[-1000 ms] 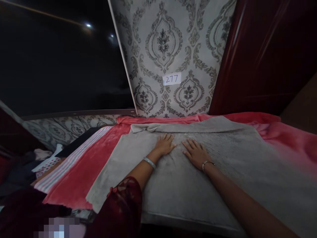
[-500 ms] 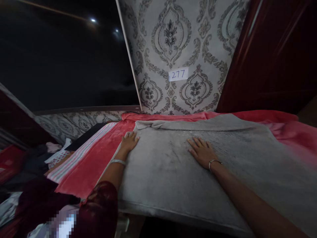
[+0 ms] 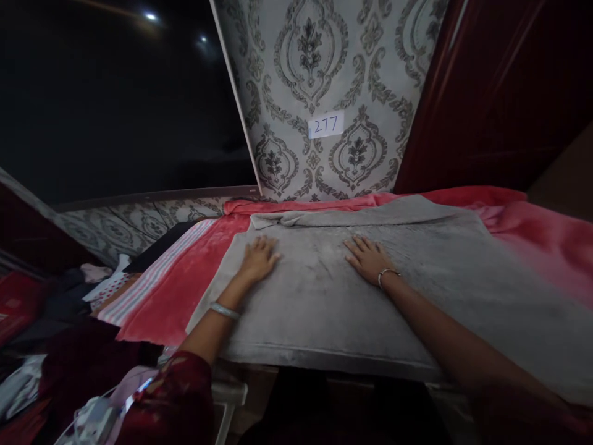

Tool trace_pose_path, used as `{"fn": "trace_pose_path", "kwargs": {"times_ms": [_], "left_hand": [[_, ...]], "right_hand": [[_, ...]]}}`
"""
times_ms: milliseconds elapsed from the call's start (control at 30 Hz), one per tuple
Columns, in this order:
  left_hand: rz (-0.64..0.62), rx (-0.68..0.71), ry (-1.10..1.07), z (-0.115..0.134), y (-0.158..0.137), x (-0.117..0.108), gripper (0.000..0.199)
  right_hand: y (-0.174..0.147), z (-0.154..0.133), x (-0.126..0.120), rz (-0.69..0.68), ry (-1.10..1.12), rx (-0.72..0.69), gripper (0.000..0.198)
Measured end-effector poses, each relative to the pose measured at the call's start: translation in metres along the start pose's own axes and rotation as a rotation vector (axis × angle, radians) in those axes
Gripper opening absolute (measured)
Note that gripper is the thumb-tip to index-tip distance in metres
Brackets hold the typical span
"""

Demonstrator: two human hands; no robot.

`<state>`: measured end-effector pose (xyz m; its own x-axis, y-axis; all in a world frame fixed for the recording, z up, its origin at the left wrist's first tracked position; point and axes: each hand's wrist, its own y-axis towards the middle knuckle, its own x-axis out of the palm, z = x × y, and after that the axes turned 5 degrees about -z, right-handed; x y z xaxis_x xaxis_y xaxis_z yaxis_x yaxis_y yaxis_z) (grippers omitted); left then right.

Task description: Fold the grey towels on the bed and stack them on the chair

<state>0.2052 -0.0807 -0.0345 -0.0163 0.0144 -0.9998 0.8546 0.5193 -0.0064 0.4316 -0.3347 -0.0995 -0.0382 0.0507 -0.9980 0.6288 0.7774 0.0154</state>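
A grey plush blanket (image 3: 306, 303) lies spread over the table, its far edge folded into a loose, rumpled strip (image 3: 361, 217). My left hand (image 3: 259, 259) rests flat on the blanket's left part, fingers spread, holding nothing. To the right, my right hand (image 3: 369, 258) also lies palm down on the grey fabric with its fingers apart. Beneath the grey blanket a red blanket (image 3: 173, 290) shows on the left, along the back and at the right. A striped border (image 3: 155, 272) runs down its left side.
A large dark television screen (image 3: 125, 105) stands at the back left. Patterned wallpaper carries a paper label (image 3: 326, 124) reading 277. Dark red wood panelling (image 3: 482, 99) rises at the right. Clothes (image 3: 69, 346) and a white power strip (image 3: 95, 420) lie at lower left.
My left hand has slid right and inward from near the grey blanket's left edge. My right hand stays flat at nearly the same place on the blanket. The view has shifted slightly.
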Motion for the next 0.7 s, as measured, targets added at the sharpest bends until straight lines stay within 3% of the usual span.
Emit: {"fn": "trace_pose_path", "kwargs": {"times_ms": [100,200,467,567,700], "left_hand": [[-0.085,0.198,-0.052,0.048,0.002,0.010,0.064],[-0.029,0.248,-0.032,0.071,0.000,0.024,0.064],[0.088,0.248,0.029,0.067,0.008,0.035,0.060],[0.099,0.249,0.047,0.067,0.011,0.034,0.060],[0.114,0.248,0.078,0.067,0.013,0.036,0.060]], "right_hand": [[0.000,-0.002,-0.004,0.000,-0.004,0.001,0.061],[-0.001,-0.005,-0.009,0.001,-0.008,0.011,0.060],[-0.002,0.004,-0.024,0.007,0.067,0.015,0.058],[-0.010,0.029,-0.027,0.002,0.064,0.093,0.058],[-0.035,0.088,-0.029,-0.004,0.045,0.253,0.059]]}}
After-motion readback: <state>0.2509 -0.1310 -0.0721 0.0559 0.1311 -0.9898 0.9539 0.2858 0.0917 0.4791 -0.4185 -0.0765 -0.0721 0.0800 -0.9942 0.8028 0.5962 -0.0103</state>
